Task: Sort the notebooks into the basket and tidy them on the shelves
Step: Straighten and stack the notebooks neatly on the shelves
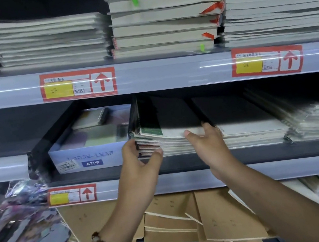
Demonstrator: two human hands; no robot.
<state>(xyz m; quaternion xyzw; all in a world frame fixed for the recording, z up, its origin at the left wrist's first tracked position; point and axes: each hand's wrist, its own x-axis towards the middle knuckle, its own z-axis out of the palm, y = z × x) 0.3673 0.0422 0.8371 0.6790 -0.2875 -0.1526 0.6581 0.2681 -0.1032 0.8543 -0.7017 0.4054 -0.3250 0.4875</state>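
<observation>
A stack of dark-covered notebooks (pixel 170 138) lies on the middle shelf (pixel 265 154). My left hand (pixel 140 164) cups the stack's front left corner, thumb under its lower edge and fingers against the left side. At the stack's front right, my right hand (pixel 207 144) rests on the page edges, with fingertips reaching up to the black top cover. Another black-covered pile (pixel 238 120) sits just to the right, touching. No basket is in view.
A light blue loose-leaf box (pixel 88 154) stands left of the stack. Wrapped spiral notebooks (pixel 312 120) fill the right. White notebook stacks (pixel 162 14) crowd the upper shelf (pixel 167 73). Brown kraft notebooks (pixel 192 221) lie untidily below. Glossy packets (pixel 20 228) sit at lower left.
</observation>
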